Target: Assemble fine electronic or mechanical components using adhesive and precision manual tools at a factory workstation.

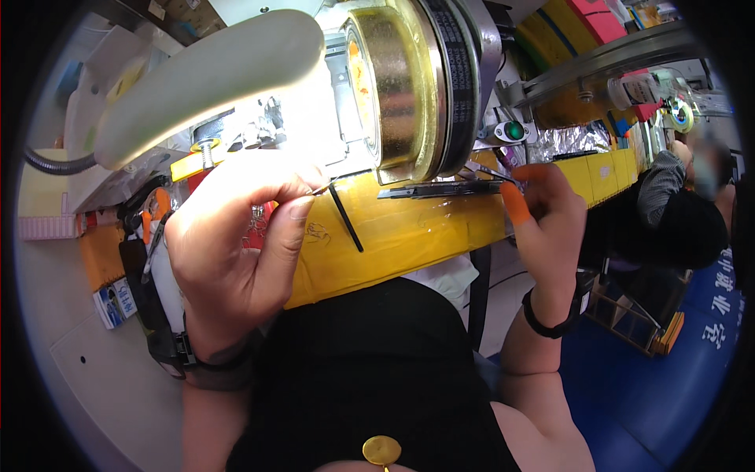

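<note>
My left hand (236, 244) is closed, thumb and forefinger pinching a tiny thin piece (321, 189) that is too small to name, under bright light. My right hand (550, 220), with orange covers on thumb and forefinger, grips slim silver tweezers (489, 170) that point left toward the wheel. Between the hands lies a yellow-covered ledge (409, 236). A thin black stick (347, 218) rests on it at a slant, beside my left fingertips. Long dark flat tools (440, 190) lie just left of my right fingertips. Small wire-like bits (318, 231) are near my left thumb.
A large drum-shaped wheel (401, 86) with a black belt stands straight ahead. The white lamp (220, 86) hangs over my left hand. A green button (514, 130) sits right of the wheel. Orange-handled pliers (157, 206) are at far left. Another person (684, 197) sits at the right.
</note>
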Demonstrator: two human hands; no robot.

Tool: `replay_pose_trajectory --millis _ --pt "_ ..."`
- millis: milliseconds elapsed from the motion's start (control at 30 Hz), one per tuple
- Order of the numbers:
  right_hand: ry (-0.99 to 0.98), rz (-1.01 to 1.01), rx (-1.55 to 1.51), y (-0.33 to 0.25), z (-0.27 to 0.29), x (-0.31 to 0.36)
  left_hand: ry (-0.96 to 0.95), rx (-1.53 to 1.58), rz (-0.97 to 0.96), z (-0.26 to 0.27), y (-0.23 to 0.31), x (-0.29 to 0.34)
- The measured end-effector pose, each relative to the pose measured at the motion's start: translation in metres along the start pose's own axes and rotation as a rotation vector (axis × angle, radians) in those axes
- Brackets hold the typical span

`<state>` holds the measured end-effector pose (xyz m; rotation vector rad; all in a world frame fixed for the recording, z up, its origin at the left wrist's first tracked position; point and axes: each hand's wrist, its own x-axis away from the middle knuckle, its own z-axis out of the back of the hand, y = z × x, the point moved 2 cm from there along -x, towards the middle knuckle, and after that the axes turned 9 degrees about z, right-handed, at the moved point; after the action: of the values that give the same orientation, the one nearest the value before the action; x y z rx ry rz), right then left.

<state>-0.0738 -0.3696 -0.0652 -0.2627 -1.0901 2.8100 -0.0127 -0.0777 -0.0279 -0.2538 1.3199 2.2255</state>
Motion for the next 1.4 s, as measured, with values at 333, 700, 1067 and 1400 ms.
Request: replay_pose_trajectory --millis 333,700,1067,1400 --pt "0.333 1.143 0.07 -0.102 -0.041 -0.052 -0.092 0.39 0.553 0.0 0.019 0.0" --pt "0.481 1.097 -0.044 -0.108 -0.054 -0.053 0.106 -0.016 0.057 0.003 0.008 0.004" --pt "0.52 1.11 -0.017 -0.108 -0.051 -0.05 0.103 0.274 0.494 0.0 0.014 0.0" --pt "0.255 0.507 -0.639 -0.054 -0.018 -0.082 0.185 -0.526 0.0 -0.008 0.027 -0.032"
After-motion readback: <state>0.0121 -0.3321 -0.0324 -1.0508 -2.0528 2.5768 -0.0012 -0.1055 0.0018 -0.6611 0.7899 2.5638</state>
